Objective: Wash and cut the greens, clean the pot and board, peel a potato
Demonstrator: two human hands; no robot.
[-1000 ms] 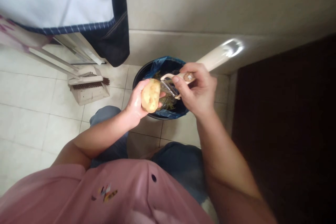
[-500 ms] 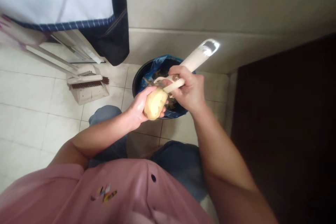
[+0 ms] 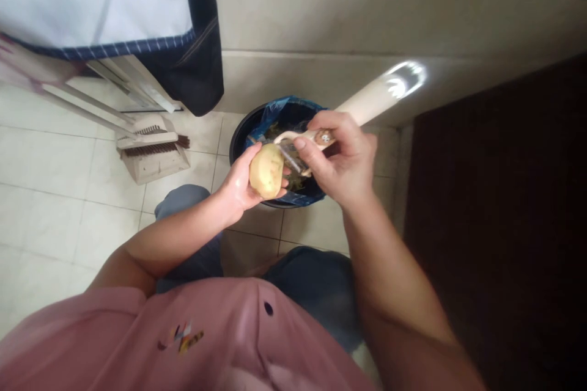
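Note:
My left hand (image 3: 238, 184) is closed around a pale yellow potato (image 3: 266, 170), held above a black bin. My right hand (image 3: 342, 162) grips a cream-handled peeler (image 3: 367, 102). Its blade end rests against the potato's right side, and the long handle sticks up to the right. The black bin (image 3: 239, 134) has a blue liner and holds peelings directly under both hands.
A beige dustpan and brush (image 3: 153, 149) lie on the tiled floor left of the bin. A white cloth with a dark blue border (image 3: 202, 43) hangs at top left. A dark surface (image 3: 499, 208) fills the right side. My knees in blue trousers sit below the bin.
The peeler swept left across the potato's top, then came back right to its side. The potato turned a little in my left hand.

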